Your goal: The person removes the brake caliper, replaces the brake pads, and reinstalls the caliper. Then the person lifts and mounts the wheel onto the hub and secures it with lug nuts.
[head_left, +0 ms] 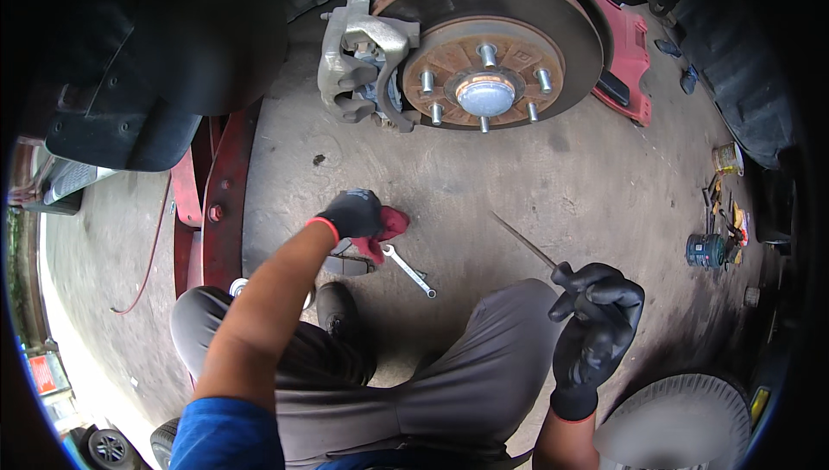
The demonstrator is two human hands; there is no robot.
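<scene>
My left hand, in a dark glove with a red cuff edge, is closed on a crumpled red rag low over the floor. Just below the rag lies a dark brake pad, partly covered. Beside it a combination wrench rests on the concrete. My right hand, gloved in black, grips a screwdriver by its handle, the long thin shaft pointing up and left. Ahead of me are the rusty brake disc with its hub and wheel studs, and the grey caliper at its left.
A red steel frame stands on the left. Behind the disc at right is a red jack stand. Loose tools, a green tub and a can sit far right. A tire lies near my right arm.
</scene>
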